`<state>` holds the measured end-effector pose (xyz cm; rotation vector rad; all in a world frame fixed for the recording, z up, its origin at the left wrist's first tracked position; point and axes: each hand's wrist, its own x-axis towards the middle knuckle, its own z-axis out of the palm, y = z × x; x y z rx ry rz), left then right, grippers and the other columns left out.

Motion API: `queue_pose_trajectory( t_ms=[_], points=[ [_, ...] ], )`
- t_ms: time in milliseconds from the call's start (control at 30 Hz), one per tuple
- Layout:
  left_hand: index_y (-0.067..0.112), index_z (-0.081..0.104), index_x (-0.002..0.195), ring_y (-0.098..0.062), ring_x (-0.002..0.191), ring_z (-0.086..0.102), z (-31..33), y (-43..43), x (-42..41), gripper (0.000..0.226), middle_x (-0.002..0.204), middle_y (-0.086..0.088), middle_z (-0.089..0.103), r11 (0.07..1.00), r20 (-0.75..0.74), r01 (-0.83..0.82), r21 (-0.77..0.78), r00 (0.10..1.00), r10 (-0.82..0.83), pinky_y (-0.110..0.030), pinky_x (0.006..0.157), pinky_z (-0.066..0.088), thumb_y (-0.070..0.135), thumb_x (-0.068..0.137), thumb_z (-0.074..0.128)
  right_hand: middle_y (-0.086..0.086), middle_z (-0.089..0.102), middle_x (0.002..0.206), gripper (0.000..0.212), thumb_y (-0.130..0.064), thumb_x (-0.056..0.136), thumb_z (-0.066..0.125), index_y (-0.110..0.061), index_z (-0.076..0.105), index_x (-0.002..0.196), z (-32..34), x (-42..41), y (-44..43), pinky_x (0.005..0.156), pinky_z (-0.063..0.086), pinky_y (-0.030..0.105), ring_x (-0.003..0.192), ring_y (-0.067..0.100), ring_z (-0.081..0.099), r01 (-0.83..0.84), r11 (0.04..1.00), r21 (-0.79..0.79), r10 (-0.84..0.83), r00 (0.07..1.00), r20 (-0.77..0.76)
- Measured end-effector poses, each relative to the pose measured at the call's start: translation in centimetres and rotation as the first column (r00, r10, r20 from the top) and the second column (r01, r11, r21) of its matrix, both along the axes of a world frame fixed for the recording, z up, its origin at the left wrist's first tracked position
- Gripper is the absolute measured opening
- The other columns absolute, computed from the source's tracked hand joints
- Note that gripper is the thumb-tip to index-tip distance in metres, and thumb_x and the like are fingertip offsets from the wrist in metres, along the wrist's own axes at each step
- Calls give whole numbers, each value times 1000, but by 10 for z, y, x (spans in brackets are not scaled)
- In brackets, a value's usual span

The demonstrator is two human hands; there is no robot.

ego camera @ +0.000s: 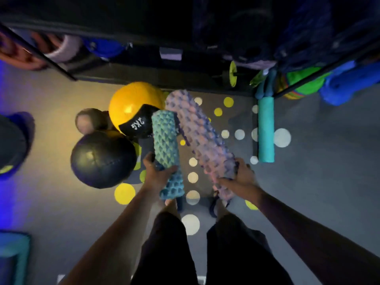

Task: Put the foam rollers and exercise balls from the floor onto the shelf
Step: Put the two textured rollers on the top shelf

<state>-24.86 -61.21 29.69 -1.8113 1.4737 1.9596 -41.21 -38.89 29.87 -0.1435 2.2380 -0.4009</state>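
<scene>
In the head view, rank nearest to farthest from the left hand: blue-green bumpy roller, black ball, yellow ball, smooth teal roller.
1. Blue-green bumpy roller, gripped by the left hand.
2. Black ball, just to its left.
3. Yellow ball, ahead and left.
4. Smooth teal roller, far right.

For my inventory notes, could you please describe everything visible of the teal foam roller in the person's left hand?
The teal cylindrical foam roller is covered in raised diamond-shaped bumps, bluer at its near end. The left hand grips it near that end, fingers curled round it, held off the floor. Whether it touches the lilac knobbly foam roller is unclear.
</scene>
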Motion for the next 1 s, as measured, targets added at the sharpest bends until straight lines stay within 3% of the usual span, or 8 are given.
queue_pose_trajectory(
  t_ms=[233, 367, 533, 600, 667, 800, 900, 1000],
  points=[
    [25, 23, 134, -2, 103, 67, 173, -70, 16, 90, 121, 3, 58, 953, -296, -170, -250, 951, 91, -37, 91, 58, 36, 67, 82, 3, 59, 110, 102, -65, 39, 75, -28, 48, 130, 189, -28, -78, 84, 50, 38, 101, 27, 57, -187, 952, -241, 119, 955, -272],
    [25, 24, 134, -7, 101, 64, 237, -110, -11, 83, 128, -5, 58, 929, -436, -263, -262, 891, 130, -33, 91, 55, 36, 69, 75, -4, 61, 115, 93, -59, 39, 85, -36, 51, 122, 257, -42, -117, 89, 53, 38, 105, 18, 60, -182, 911, -370, 52, 940, -336],
    [25, 25, 138, -24, 122, 56, 302, -136, -42, 88, 136, -6, 50, 905, -564, -317, -284, 818, 110, -49, 105, 49, 45, 69, 75, -6, 64, 112, 82, -53, 44, 89, -35, 52, 114, 319, -56, -146, 93, 52, 45, 107, 17, 61, -238, 832, -501, -2, 902, -432],
    [25, 25, 137, -26, 123, 55, 316, -137, -54, 79, 135, -5, 50, 888, -610, -343, -307, 787, 93, -49, 103, 49, 31, 78, 77, -7, 63, 117, 88, -56, 43, 90, -39, 50, 119, 340, -62, -146, 96, 52, 44, 111, 17, 61, -238, 804, -545, -43, 891, -453],
    [19, 26, 137, -17, 117, 56, 331, -135, -68, 72, 127, 3, 49, 867, -660, -376, -328, 748, 75, -38, 96, 49, 14, 84, 75, -11, 62, 117, 89, -56, 43, 89, -41, 50, 121, 358, -69, -140, 96, 51, 41, 111, 16, 60, -242, 781, -575, -75, 879, -471],
    [25, 28, 143, 15, 98, 58, 359, -123, -108, 73, 128, 9, 54, 851, -686, -347, -394, 727, -21, -18, 83, 48, 12, 89, 75, -10, 67, 114, 88, -47, 46, 94, -36, 54, 123, 395, -88, -124, 94, 53, 34, 105, 11, 65, -136, 748, -650, -208, 882, -424],
    [26, 24, 147, -5, 114, 61, 386, -116, -147, 83, 134, 3, 54, 867, -682, -275, -415, 725, -96, -28, 92, 52, 21, 85, 79, -13, 65, 100, 70, -25, 62, 96, -27, 55, 119, 417, -108, -117, 71, 45, 6, 81, -13, 61, -12, 704, -710, -331, 879, -343],
    [22, 31, 142, -21, 114, 64, 418, -110, -194, 85, 131, -2, 58, 893, -654, -186, -410, 743, -145, -48, 101, 54, 31, 76, 84, -13, 65, 96, 64, -26, 65, 94, -21, 57, 117, 433, -136, -114, 65, 45, 13, 79, -3, 62, 135, 646, -751, -471, 845, -253]
  ],
)
